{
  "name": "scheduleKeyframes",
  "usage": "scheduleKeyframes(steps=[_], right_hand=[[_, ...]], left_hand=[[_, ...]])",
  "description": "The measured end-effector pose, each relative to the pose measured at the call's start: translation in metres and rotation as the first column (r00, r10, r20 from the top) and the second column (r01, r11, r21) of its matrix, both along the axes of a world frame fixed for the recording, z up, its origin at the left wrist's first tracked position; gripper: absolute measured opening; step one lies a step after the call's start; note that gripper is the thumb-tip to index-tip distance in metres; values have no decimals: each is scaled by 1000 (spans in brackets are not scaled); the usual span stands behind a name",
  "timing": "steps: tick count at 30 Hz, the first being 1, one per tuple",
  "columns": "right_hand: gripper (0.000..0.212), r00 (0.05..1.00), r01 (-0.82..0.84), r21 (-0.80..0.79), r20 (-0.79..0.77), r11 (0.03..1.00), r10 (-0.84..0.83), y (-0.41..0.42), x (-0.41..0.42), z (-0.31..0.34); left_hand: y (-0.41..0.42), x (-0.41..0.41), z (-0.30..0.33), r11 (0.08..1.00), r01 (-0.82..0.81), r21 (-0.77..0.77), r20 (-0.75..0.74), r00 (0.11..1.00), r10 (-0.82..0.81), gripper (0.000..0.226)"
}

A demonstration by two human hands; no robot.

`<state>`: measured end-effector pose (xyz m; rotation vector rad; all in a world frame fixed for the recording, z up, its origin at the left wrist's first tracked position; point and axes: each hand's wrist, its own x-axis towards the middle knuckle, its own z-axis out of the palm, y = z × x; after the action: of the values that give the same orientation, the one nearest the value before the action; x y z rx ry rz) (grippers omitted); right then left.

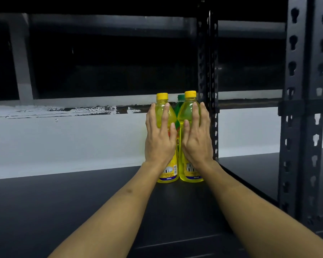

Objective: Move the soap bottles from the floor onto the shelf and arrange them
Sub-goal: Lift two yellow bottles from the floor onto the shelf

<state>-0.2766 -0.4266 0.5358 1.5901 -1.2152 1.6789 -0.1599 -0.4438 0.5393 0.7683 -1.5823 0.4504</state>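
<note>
Yellow bottles point(168, 170) pressed by flat open hands point(159, 138), green bottle point(179, 103) behind, upright point(208, 86) beside.

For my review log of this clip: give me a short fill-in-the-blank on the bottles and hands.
1. Both front bottles have ___ caps.
2. The bottle behind them has a ___ cap.
3. The left hand rests on the ___ yellow bottle.
4. The bottles stand on the ___.

Missing: yellow; green; left; shelf

2 arms outstretched — left hand point(160, 138), right hand point(196, 139) flat
</note>
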Motion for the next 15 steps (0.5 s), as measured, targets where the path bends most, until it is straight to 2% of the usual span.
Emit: scheduleKeyframes(steps=[5, 15], right_hand=[[55, 999, -47, -6, 3, 999, 47, -26, -8, 1], [57, 993, -112, -24, 25, 993, 112, -32, -10, -1]], left_hand=[[-22, -7, -1, 999, -39, -26, -15, 999, 39, 55], [-22, -7, -4, 999, 0, -49, -23, 1000, -1, 56]])
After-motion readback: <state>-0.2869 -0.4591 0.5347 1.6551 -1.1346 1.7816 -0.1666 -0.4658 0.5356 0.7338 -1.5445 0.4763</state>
